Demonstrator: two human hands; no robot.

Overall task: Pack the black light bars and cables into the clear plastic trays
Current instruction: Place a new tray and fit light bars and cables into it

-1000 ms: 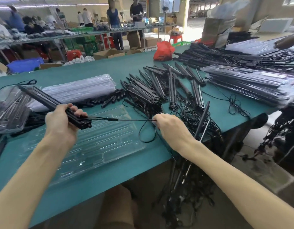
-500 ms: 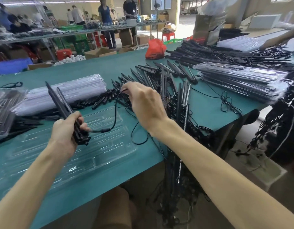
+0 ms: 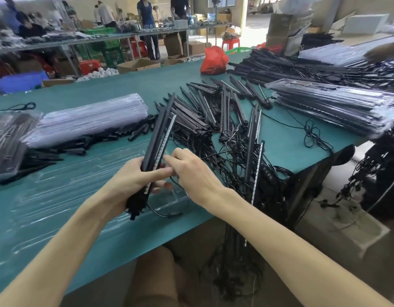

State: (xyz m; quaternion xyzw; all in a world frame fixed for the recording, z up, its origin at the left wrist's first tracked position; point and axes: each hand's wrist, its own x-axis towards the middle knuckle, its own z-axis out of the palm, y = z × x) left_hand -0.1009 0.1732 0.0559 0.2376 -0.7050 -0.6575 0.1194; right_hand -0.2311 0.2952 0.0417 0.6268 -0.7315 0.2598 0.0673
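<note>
Black light bars (image 3: 160,129), bundled, tilted: gripped by left hand (image 3: 134,180), fingers curled, above clear tray (image 3: 58,196) on desk (image 3: 125,85). Trailing cable (image 3: 167,212): pinched by right hand (image 3: 191,171) fingers.

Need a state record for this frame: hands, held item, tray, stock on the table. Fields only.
left hand: grips the held light bars near their lower end
right hand: fingertips at the bars beside the left thumb, apparently pinching the cable
held light bars: two together, tilted away from the person, above the tray
cable: loops down from the bars' lower end
clear tray: flat on the green table, under the hands
loose bars: piled mid-table
tray stacks: unfilled stack rear left; filled stack right
</note>
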